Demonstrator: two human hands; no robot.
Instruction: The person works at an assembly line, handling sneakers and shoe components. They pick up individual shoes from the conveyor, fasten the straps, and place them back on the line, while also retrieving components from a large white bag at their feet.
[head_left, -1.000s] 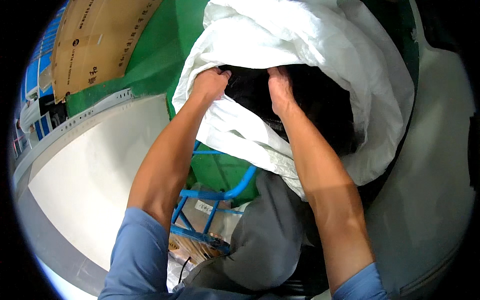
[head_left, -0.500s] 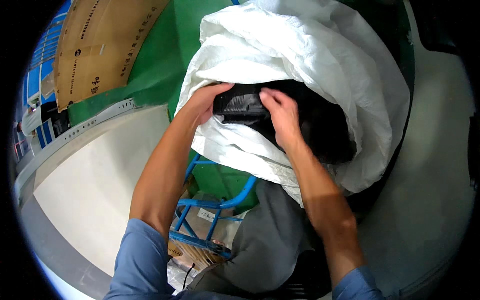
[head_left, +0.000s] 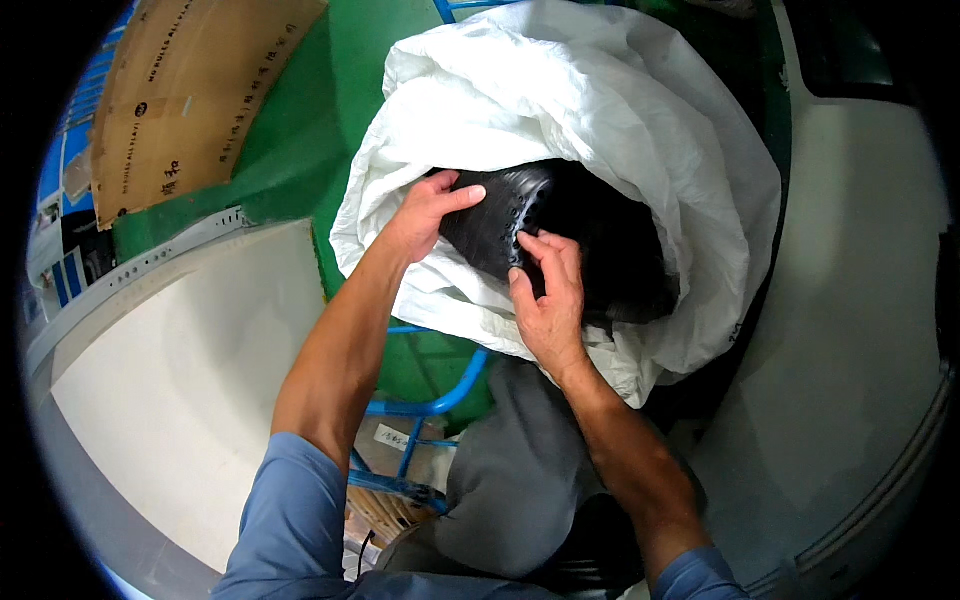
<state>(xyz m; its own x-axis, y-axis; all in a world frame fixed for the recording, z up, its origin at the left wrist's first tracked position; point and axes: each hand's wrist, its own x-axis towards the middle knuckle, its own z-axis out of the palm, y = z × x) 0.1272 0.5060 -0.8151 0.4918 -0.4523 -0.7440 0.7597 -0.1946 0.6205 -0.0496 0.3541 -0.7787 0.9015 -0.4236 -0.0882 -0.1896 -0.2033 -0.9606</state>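
At the bottom of the frame your blue sleeves come in, and between them sits a grey-clothed knee (head_left: 515, 490) above a blue metal frame (head_left: 425, 440) with a small white label on what lies under it. To the lower left curves a pale white table (head_left: 170, 400); a matching pale surface (head_left: 850, 330) fills the right side.

At centre, your left hand (head_left: 425, 215) curls over the near rim of a black perforated part (head_left: 495, 225), thumb pressing along its top — a closed grasp on the piece. Your right hand (head_left: 548, 305) pinches the same part's lower edge with its fingertips, so both hands hold it. The part sits in the mouth of a big white bag (head_left: 620, 130), half raised out of the dark opening, with more black material deeper inside.

Beyond the bag lies green floor (head_left: 300, 130), and in the upper left a flat brown cardboard sheet (head_left: 190, 90) — printed with dark lettering — leans at an angle.
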